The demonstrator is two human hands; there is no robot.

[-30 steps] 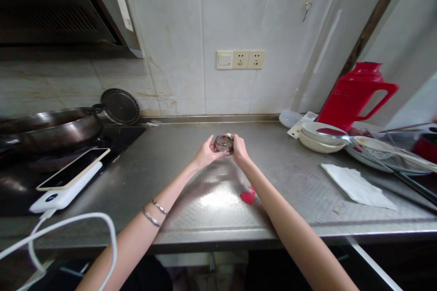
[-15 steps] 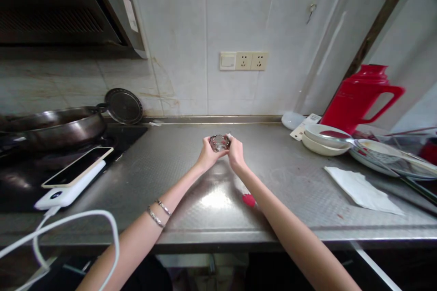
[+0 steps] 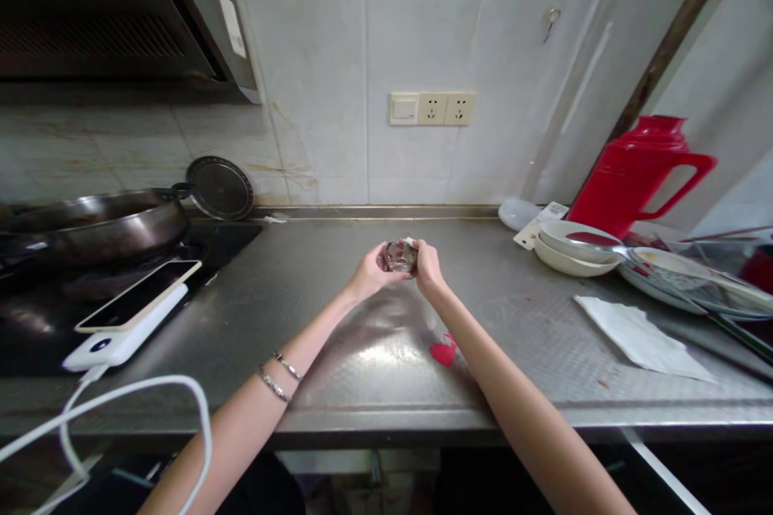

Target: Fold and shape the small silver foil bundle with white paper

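Both hands meet above the steel counter [image 3: 338, 314]; the left hand [image 3: 368, 275] and the right hand [image 3: 427, 267] clasp the small glass jar [image 3: 399, 256] between them, equally near, its axis unclear.

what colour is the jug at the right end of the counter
Red all over, body, lid and handle, seen clearly in the head view: the jug.

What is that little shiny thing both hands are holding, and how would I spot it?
Start at the long steel counter and find the wall sockets; straight below them the left hand and right hand meet above the counter. Pinched between them is a small clear glass object. It is see-through and glinting, unlike the flat red scrap lying nearer the counter's front edge.
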